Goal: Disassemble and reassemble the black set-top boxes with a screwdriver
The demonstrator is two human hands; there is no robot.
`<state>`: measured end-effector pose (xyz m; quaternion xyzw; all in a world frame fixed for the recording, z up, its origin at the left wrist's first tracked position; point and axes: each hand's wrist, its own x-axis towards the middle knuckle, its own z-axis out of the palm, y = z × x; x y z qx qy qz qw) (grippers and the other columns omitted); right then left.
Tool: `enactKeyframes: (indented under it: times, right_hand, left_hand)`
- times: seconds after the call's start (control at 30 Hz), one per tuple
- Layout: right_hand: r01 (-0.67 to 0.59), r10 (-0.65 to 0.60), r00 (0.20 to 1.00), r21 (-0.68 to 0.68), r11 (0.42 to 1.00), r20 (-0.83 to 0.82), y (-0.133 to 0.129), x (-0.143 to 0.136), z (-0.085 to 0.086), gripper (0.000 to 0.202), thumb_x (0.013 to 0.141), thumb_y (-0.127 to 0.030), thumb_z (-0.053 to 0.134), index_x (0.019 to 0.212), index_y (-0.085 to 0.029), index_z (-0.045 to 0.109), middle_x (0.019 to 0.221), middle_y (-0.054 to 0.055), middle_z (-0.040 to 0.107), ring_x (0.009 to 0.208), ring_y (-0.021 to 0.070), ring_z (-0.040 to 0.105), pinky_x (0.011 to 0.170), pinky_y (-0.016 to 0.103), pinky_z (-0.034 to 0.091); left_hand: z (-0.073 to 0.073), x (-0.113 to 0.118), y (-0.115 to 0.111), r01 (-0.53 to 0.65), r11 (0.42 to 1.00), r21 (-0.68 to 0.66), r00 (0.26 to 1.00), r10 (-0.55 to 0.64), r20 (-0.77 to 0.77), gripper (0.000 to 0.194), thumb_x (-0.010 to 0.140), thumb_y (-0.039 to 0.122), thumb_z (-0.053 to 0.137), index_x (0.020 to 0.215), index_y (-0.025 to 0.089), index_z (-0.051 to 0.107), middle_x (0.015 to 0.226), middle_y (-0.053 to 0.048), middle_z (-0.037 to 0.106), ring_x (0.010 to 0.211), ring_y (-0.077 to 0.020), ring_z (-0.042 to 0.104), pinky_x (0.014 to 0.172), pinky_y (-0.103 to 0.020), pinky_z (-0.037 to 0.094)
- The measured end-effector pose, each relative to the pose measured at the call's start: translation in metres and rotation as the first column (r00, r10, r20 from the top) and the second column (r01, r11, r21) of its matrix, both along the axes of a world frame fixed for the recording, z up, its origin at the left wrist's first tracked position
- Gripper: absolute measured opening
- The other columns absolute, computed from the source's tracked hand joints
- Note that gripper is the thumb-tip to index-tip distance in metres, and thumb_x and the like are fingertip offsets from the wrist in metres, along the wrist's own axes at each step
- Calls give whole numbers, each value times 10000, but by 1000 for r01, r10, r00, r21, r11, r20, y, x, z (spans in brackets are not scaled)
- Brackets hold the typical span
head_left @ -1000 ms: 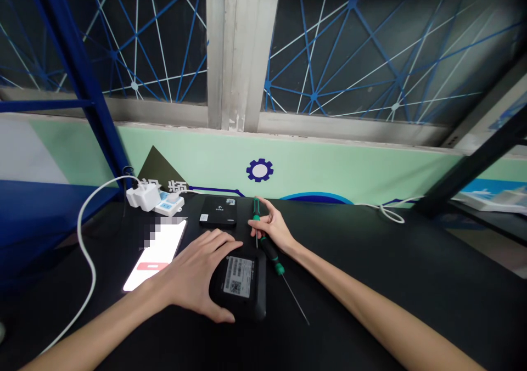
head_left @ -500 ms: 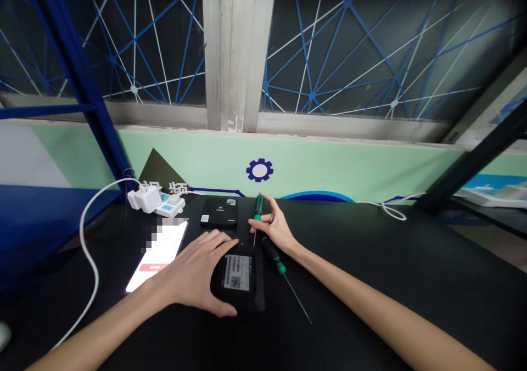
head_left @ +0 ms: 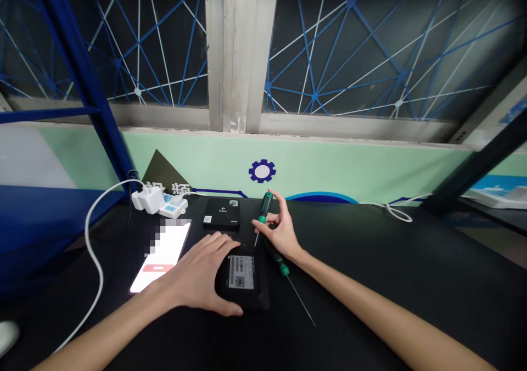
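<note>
Forearms [head_left: 362, 299], both bare, reach inward over a matte black tabletop [head_left: 370, 332] as I watch from afar. Nearest me, the left hand [head_left: 206, 272] is spread around a black, round-cornered plastic box with a white printed label [head_left: 242, 276], thumb at its near edge and fingertips by its far edge; the box lies label up, just right of that palm. Below the right hand [head_left: 284, 231], a long-shafted screwdriver with a black-and-green handle [head_left: 283, 268] lies on the table, its thin shaft slanting nearer and rightward. I have the right hand pinching a smaller green-and-black screwdriver [head_left: 265, 209] by its handle, index finger at the top, tip pointing down near the box's far edge; I cannot tell whether it touches.

Left of the left hand, I see a smartphone with a bright white screen [head_left: 164, 256]. Beyond the left fingertips sits a flat black box with a small white sticker [head_left: 222, 214]; farther left, a white power strip with blue socket faces [head_left: 171, 206]. Behind both hands stands a pale green wall panel with a dark blue gear emblem [head_left: 354, 168].
</note>
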<state>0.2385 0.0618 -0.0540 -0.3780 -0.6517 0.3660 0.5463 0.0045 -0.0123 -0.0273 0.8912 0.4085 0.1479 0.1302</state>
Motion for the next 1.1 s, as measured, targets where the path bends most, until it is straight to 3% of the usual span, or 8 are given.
enactKeyframes:
  times: [0.13,0.27,0.53,0.87,1.1]
  right_hand:
    - [11,-13,999,-27,1000,-50,0,-1,2,969,769,-409,778,1523,-188,210,599,-42,697,557,192,663,617,307,504]
    - [6,-24,991,-142,990,-128,4,0,3,1042,700,-462,817,1508,-173,227,560,-59,680,562,210,683,628,316,515]
    - [-55,26,995,-315,948,-95,9,5,7,997,666,-429,811,1466,-108,310,585,-19,721,535,194,634,587,291,473]
    - [-126,104,991,-312,942,-88,11,5,6,989,667,-386,812,1473,-138,295,569,-35,714,513,182,621,574,283,479]
    - [-122,101,991,-256,959,-93,8,2,4,1026,654,-435,815,1476,-169,261,543,-68,674,511,191,652,556,276,487]
  left_hand:
    - [0,-1,1,0,1000,7,1000,1,-27,1081,562,743,783,1450,221,454,1432,-139,510,1332,-428,437,1116,-568,367]
    - [1,0,1,19,999,32,1000,-19,-10,1096,552,720,802,1451,205,444,1430,-141,502,1319,-424,440,1111,-567,372]
    - [4,1,-1,48,997,56,996,-52,66,1090,543,606,855,1472,243,416,1404,-105,511,1293,-385,441,1073,-510,426]
    - [10,3,-5,46,999,8,998,-46,48,1035,526,575,871,1416,260,449,1358,-76,546,1236,-358,484,1071,-492,421]
    - [7,2,-3,29,1000,-11,999,-29,31,1011,546,626,845,1408,261,461,1376,-85,546,1286,-397,473,1113,-542,362]
